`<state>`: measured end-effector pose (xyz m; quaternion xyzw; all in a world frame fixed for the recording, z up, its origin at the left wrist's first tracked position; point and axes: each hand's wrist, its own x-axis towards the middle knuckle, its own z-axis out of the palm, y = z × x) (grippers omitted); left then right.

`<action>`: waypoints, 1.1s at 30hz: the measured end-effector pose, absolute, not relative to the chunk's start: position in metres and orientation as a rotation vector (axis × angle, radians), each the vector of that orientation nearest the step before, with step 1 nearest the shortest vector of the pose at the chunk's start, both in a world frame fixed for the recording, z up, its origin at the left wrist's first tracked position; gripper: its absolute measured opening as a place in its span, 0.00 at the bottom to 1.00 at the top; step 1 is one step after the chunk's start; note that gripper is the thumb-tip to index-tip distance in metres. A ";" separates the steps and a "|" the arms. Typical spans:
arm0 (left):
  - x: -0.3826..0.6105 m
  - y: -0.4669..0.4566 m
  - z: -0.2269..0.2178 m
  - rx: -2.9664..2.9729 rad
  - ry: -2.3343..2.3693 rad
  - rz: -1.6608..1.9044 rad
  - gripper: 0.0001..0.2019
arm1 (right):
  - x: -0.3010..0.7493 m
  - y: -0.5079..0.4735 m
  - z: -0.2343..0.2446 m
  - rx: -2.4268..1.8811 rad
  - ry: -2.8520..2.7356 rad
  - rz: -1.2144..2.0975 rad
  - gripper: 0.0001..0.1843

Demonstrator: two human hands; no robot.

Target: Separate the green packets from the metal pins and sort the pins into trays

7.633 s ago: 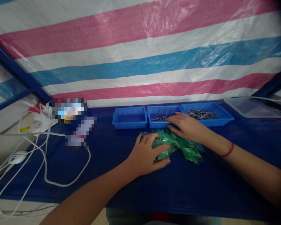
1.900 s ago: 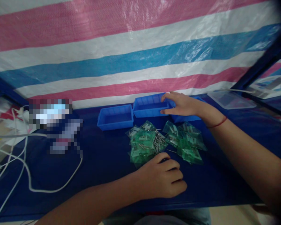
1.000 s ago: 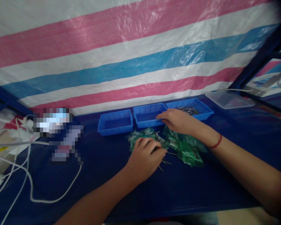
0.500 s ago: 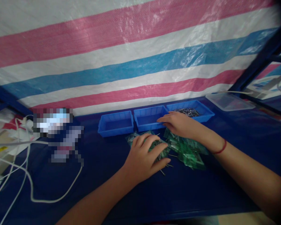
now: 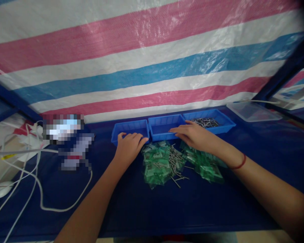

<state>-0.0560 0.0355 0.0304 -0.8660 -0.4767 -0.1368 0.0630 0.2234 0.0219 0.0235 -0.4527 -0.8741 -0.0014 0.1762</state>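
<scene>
Three blue plastic bins stand in a row at the back of the dark blue table. My left hand (image 5: 130, 145) is at the front wall of the left bin (image 5: 116, 130), fingers bent over its rim and thumb outside. My right hand (image 5: 194, 135) lies across the front right corner of the middle bin (image 5: 164, 123), with its fingers stretched out and apart. The right bin (image 5: 224, 124) holds many small metal parts (image 5: 206, 122). Before the bins lie green plastic packets (image 5: 157, 168), a heap of loose screws (image 5: 176, 160) and more green packets (image 5: 207, 168), partly under my right hand.
A clear plastic lid (image 5: 253, 112) lies at the back right. White cables (image 5: 42, 189) sprawl across the left side near a blurred-out device (image 5: 63, 130). Behind the bins hangs a striped plastic sheet (image 5: 142, 74). A blue frame post (image 5: 273, 81) rises at the right.
My left hand has moved left and back from above the screws to the left bin, uncovering the packets and screws. My right hand keeps its place at the middle bin.
</scene>
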 end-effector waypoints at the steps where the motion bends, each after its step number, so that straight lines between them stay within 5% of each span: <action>1: -0.055 0.034 0.031 -2.620 -1.434 -0.407 0.16 | 0.223 0.022 0.023 -1.279 -2.472 0.000 0.20; 7: -0.055 0.033 0.031 -2.637 -1.400 -0.514 0.15 | 0.220 0.016 0.033 -1.222 -2.471 0.068 0.20; 11: -0.051 0.029 0.033 -2.632 -1.264 -0.797 0.22 | 0.244 0.020 0.048 -1.242 -2.268 0.062 0.25; 15: -0.040 0.015 0.037 -2.742 -0.956 -0.950 0.20 | 0.304 0.034 0.036 -1.741 -1.847 -0.288 0.30; 18: -0.030 0.002 0.038 -2.888 -0.739 -0.915 0.20 | 0.341 0.040 0.016 -2.163 -1.559 -0.238 0.32; 33: -0.020 -0.009 0.024 -3.143 -0.638 -0.704 0.19 | 0.366 0.048 0.004 -2.381 -1.338 0.235 0.17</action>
